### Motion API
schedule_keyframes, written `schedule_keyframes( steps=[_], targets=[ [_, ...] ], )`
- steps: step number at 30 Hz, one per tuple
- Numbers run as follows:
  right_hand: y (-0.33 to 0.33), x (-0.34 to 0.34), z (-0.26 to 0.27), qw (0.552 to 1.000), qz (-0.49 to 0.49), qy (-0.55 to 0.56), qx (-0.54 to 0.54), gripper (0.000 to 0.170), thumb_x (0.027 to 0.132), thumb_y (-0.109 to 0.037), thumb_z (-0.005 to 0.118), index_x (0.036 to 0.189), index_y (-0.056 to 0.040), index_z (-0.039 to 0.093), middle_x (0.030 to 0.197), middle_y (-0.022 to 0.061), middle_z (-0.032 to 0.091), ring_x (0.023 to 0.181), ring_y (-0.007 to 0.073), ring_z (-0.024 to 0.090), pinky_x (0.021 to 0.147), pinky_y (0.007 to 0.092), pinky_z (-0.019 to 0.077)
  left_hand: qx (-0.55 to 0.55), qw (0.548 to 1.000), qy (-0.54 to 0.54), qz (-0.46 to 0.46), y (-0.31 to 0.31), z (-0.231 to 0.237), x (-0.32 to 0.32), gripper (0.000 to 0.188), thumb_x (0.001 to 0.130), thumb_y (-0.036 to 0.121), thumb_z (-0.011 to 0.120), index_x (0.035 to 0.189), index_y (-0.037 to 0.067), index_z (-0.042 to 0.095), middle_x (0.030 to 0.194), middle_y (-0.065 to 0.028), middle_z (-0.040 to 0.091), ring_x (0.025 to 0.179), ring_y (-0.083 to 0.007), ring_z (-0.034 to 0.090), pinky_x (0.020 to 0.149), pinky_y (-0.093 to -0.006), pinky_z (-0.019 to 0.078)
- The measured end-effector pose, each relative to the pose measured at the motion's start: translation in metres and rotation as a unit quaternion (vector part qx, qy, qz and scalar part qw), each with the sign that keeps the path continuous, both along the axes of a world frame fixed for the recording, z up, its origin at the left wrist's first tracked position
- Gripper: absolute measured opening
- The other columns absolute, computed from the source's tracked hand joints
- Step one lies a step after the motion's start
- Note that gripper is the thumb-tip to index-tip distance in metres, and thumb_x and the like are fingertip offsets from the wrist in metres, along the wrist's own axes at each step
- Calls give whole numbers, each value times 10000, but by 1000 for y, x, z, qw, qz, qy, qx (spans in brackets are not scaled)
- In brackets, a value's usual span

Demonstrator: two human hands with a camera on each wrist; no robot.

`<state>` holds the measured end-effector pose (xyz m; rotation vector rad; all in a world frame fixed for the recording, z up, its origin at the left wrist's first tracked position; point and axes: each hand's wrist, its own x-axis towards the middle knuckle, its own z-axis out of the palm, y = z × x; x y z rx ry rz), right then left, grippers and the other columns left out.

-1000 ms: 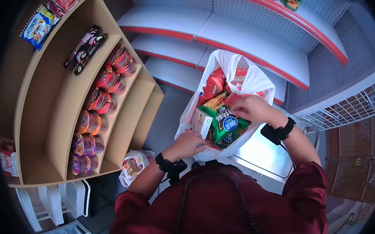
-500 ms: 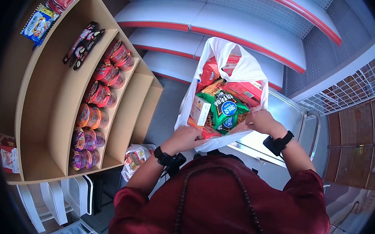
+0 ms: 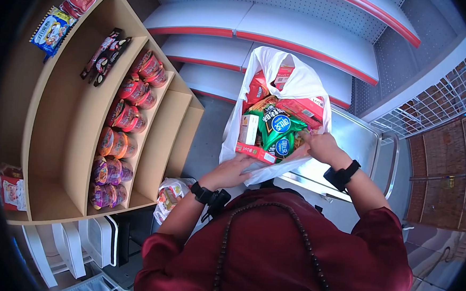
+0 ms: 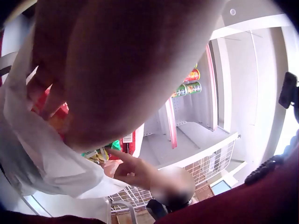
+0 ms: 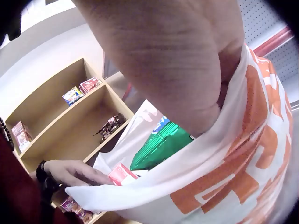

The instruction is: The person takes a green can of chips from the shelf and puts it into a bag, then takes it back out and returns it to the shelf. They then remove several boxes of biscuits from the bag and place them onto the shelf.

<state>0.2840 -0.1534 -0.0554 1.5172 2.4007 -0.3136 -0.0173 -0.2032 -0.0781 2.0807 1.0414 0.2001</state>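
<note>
A white plastic bag [image 3: 232, 140] with orange print stands full of packaged snacks. Inside lie green snack packets [image 3: 278, 128], a narrow red box [image 3: 255, 153], a white box [image 3: 248, 129], and other red packs [image 3: 302, 109]. My left hand [image 3: 228, 172] is at the near left rim beside the narrow red box, its fingers fairly straight in the right wrist view. At the right rim, my right hand [image 3: 323, 148] pinches the bag's edge, index finger reaching inward; in the right wrist view [image 5: 187, 70] its fingertips are hidden behind the plastic.
Under the bag is a metal cart [image 3: 353, 134]. A wooden shelf [image 3: 57, 135] with cup noodles [image 3: 122, 114] and snack packs stands left. White shelving with red edges [image 3: 304, 35] is ahead, a wire basket [image 3: 433, 96] right. Another filled bag [image 3: 171, 195] sits on the floor.
My right hand has moved from over the green packets back to the right rim. The narrow red box now shows fully at the near left, and my left hand's fingers have straightened.
</note>
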Motion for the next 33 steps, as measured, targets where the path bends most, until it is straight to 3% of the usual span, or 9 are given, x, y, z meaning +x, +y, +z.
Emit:
schedule_keyframes(
  steps=[4,5,7,9,12,15,19,26,33],
  targets=[
    [5,8,-4,995,-21,91,30,217,768,-161,558,978,-110,565,831,110,627,771,278,622,650,380,494,44,998,-38,22,11,-1,-2,366,808,245,569,1133,83,515,1102,-160,531,1007,-317,526,852,-382,428],
    [7,10,-2,995,-24,91,32,217,768,-161,558,978,-110,565,831,110,627,771,278,622,650,380,494,-30,997,8,70,16,7,-3,360,777,237,600,1091,74,532,1087,-155,534,997,-310,523,838,-380,429],
    [10,13,8,947,-113,255,157,204,734,-133,598,926,-73,562,902,133,607,802,307,605,659,390,494,-102,987,54,114,24,16,-4,355,745,229,632,1049,64,550,1071,-150,538,987,-304,521,824,-378,431],
    [16,13,18,943,-149,252,155,270,722,-117,615,971,-50,533,1038,154,558,849,328,593,672,396,497,114,989,17,92,32,17,-5,368,660,209,691,971,52,573,1032,-136,542,966,-292,524,791,-380,434],
    [26,6,27,936,-196,197,216,551,725,-176,653,1220,-85,426,1264,153,446,930,335,585,735,383,499,155,985,-32,67,40,15,6,414,602,206,723,967,62,590,994,-111,543,949,-281,529,788,-390,426],
    [37,4,19,949,-217,143,179,589,716,-182,662,1247,-104,418,1293,150,430,917,329,594,739,381,500,186,982,14,29,43,4,17,354,630,243,703,943,103,614,1006,-96,545,951,-260,534,774,-411,410],
    [36,-3,16,954,-228,99,165,610,705,-168,666,1262,-136,420,1305,137,425,907,318,601,742,371,501,178,977,121,1,46,3,18,242,678,291,661,876,154,643,1048,-69,547,981,-226,534,766,-426,378],
    [26,2,20,940,-206,191,195,454,677,-110,653,1119,-140,551,1246,123,474,900,312,600,745,371,498,112,990,84,27,55,22,-6,255,665,275,685,861,118,641,871,-78,593,847,-253,581,691,-384,433],
    [26,-1,34,943,-211,203,158,418,673,-207,694,1059,-100,577,1060,116,569,876,305,595,739,377,490,39,989,-112,90,58,26,-39,380,617,157,761,959,54,634,937,-94,624,869,-222,600,777,-315,461]
  ],
)
